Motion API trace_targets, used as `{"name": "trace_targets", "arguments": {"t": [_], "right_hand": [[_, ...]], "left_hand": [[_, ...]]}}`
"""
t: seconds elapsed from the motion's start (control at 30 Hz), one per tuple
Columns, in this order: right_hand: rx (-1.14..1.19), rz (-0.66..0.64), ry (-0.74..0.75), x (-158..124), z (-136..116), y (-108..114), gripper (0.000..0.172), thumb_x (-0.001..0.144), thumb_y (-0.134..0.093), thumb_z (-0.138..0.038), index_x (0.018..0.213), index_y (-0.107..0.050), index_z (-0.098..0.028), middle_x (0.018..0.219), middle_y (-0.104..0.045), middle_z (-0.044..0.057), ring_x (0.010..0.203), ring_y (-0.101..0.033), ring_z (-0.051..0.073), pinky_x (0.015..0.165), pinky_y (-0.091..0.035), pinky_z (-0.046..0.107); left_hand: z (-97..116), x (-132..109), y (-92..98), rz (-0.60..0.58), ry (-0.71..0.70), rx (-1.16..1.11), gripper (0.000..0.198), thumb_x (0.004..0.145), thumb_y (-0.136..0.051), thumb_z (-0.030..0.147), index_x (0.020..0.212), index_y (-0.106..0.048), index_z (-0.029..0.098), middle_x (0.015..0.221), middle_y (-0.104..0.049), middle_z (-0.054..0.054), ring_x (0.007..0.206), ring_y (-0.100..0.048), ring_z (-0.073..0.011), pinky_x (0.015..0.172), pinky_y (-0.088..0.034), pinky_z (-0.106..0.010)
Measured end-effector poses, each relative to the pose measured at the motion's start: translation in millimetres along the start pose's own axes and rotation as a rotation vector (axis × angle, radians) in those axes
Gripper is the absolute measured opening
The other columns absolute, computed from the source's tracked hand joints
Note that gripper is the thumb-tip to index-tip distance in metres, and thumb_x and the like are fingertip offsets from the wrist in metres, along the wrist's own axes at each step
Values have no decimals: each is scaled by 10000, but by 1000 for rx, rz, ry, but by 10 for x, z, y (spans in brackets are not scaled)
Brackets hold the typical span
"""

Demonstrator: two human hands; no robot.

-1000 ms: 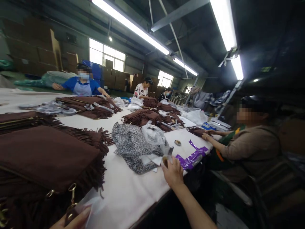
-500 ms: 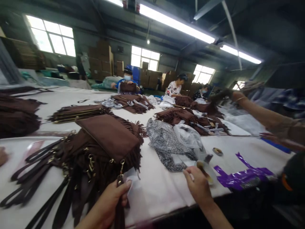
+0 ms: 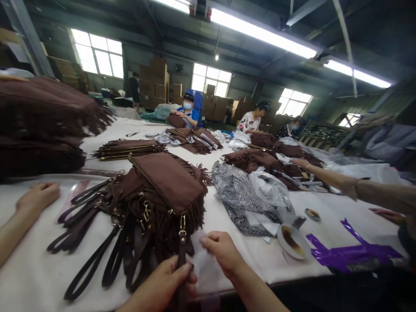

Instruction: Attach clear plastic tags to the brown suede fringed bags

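Note:
My left hand [image 3: 172,277] is closed around the dark brown wrist strap [image 3: 182,245], which hangs by a gold clasp from a fringed brown pouch [image 3: 169,180]. That pouch lies on top of a pile of similar fringed pouches with looped straps [image 3: 112,264]. My right hand [image 3: 224,251] is just right of the strap, thumb and fingers pinched at the edge of a thin whitish sheet [image 3: 199,249]. Part of the sheet sits behind my left fingers. Fringe and the pile hide where the strap's upper end joins the pouch.
A co-worker's hand [image 3: 40,197] rests at the left, and another person's arm [image 3: 328,177] reaches in from the right. A bowl of brown liquid [image 3: 290,242], purple plastic [image 3: 354,253] and grey speckled fabric [image 3: 234,201] lie to the right. Brown pouches [image 3: 48,112] are stacked at left.
My right hand has moved left from beside the bowl to the whitish sheet. My left hand still grips the strap. The view has shifted left, and the right-hand co-worker's arm has lowered to the pouches.

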State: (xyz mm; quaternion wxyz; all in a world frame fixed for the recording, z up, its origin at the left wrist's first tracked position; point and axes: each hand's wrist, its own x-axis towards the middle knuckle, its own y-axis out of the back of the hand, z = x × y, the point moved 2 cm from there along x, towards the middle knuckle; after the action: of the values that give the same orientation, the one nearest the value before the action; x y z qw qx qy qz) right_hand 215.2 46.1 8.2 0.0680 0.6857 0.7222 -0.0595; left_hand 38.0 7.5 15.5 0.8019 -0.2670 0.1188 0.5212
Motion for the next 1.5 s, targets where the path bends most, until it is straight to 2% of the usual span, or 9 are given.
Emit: {"name": "trace_targets", "arguments": {"t": [0.07, 0.13, 0.27, 0.37, 0.5, 0.7, 0.9, 1.27, 1.5], "right_hand": [[-14, 41, -22, -116, 51, 77, 296, 682, -726, -393, 634, -654, -110, 539, -494, -33, 548, -396, 94, 548, -300, 232], [-26, 72, -43, -245, 81, 103, 267, 673, -734, -365, 636, -659, -112, 545, -509, -28, 555, -408, 99, 552, -302, 233], [-57, 51, -50, -459, 74, 40, 238, 697, -719, -341, 631, -652, -123, 566, -528, -19, 576, -435, 111, 557, -318, 236], [-119, 53, -37, -543, 66, 3, 224, 708, -712, -331, 638, -654, -127, 600, -549, -8, 605, -460, 124, 576, -342, 242], [-131, 56, -27, -564, 82, -7, 219, 732, -689, -330, 648, -656, -130, 609, -557, -5, 613, -467, 128, 574, -349, 238], [-98, 42, -25, -553, 67, -42, 191, 714, -703, -315, 665, -679, -133, 614, -585, -3, 614, -479, 130, 575, -353, 234], [-69, 43, -30, -590, 72, -43, 207, 725, -701, -328, 658, -674, -135, 603, -583, -4, 614, -478, 130, 577, -346, 235], [-80, 51, -46, -596, 109, -18, 220, 729, -699, -334, 648, -659, -134, 605, -561, -4, 617, -457, 127, 580, -341, 237], [-71, 54, -50, -592, 119, -32, 175, 731, -683, -298, 660, -673, -138, 597, -572, -6, 610, -463, 129, 577, -338, 239]], "left_hand": [[53, -125, 39, -56, -15, 129, 310, 741, -700, 449, 790, -667, 144, 754, -655, -59, 672, -570, -178, 601, -430, -245], [178, -185, 91, -61, -84, 230, 269, 733, -719, 404, 767, -701, 138, 711, -641, -41, 631, -523, -150, 567, -391, -214], [453, -88, 161, 81, -179, 153, 338, 715, -734, 410, 895, -723, 124, 592, -572, -3, 480, -404, -103, 441, -289, -194], [558, 47, 127, 179, -299, 63, 301, 703, -747, 386, 827, -719, 113, 620, -585, -21, 530, -469, -120, 496, -376, -208], [506, 160, 60, 232, -370, 85, 282, 730, -713, 406, 783, -704, 129, 660, -616, -36, 604, -532, -146, 591, -445, -239], [408, 149, 84, 308, -427, 348, 309, 796, -611, 453, 698, -662, 163, 621, -591, -13, 606, -539, -152, 565, -425, -237], [450, 91, 87, 368, -448, 441, 297, 797, -600, 440, 661, -636, 179, 597, -586, 1, 603, -537, -149, 566, -416, -236], [447, 125, 49, 379, -428, 466, 278, 782, -597, 417, 660, -629, 170, 598, -583, -7, 592, -532, -155, 566, -404, -253], [477, 40, 1, 311, -357, 380, 260, 733, -618, 420, 667, -638, 169, 573, -555, 7, 568, -489, -141, 539, -369, -235]]}}
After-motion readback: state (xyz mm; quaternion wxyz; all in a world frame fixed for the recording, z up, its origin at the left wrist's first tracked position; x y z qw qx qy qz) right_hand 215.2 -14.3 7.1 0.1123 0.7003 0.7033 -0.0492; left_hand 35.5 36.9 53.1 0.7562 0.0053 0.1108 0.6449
